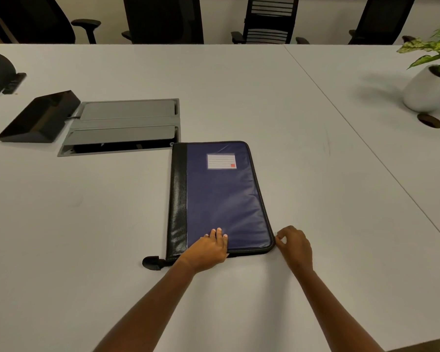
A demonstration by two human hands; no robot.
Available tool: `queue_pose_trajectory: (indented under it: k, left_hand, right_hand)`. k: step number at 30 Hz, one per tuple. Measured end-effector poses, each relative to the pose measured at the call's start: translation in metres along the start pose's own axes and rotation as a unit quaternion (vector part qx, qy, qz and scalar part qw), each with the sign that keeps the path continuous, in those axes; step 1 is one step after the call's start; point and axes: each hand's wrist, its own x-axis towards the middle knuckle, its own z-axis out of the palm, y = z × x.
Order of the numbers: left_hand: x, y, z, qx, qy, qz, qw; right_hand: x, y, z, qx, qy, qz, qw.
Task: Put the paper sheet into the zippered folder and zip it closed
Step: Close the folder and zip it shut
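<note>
Zippered folder (224, 196): navy cover with a black leather-look spine strip along its left side, lying flat and closed on the white surface (112, 224). Long axis runs away from the person; near short edge sits under and between the hands, far short edge points toward the chairs. A lined label card (221, 161) sits in a clear pocket near the far end. A black fabric tab (151, 262) projects from the near left corner, to the left of the left hand.

Left hand (208, 250): palm down, fingers extended flat on the cover at the near edge, pressing rather than gripping.

Right hand (294, 246): just beside the near right corner of the folder, fingers curled with thumb and forefinger pinched together at the zipper edge; what they pinch is too small to make out.

Paper sheet: not visible.

Other items, beyond the hands:
- Grey cable hatch (123, 125) set in the surface, ahead and left of the left hand, touching the folder's far left corner.
- Black wedge-shaped device (40, 118), left of the hatch.
- Potted plant (434, 72) in a white pot, far right of the right hand.
- Black office chairs (163, 19) along the far edge.
</note>
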Motion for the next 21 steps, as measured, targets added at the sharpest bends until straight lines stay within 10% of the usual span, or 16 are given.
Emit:
queue_pose_trajectory:
  k: [8,15,21]
  left_hand:
    - [-0.022,-0.013,0.001,0.046,0.033,0.024,0.998]
    - [-0.06,-0.044,0.026,0.031,0.264,0.011,0.964]
    - [-0.056,-0.027,0.015,-0.136,0.191,-0.133,0.963]
  right_hand:
    - [0.022,-0.011,-0.013,-0.054,-0.145,-0.074,0.985]
    - [-0.001,-0.039,0.015,0.042,-0.187,-0.103,0.976]
    - [-0.018,-0.058,0.034,0.065,-0.19,-0.118,0.973]
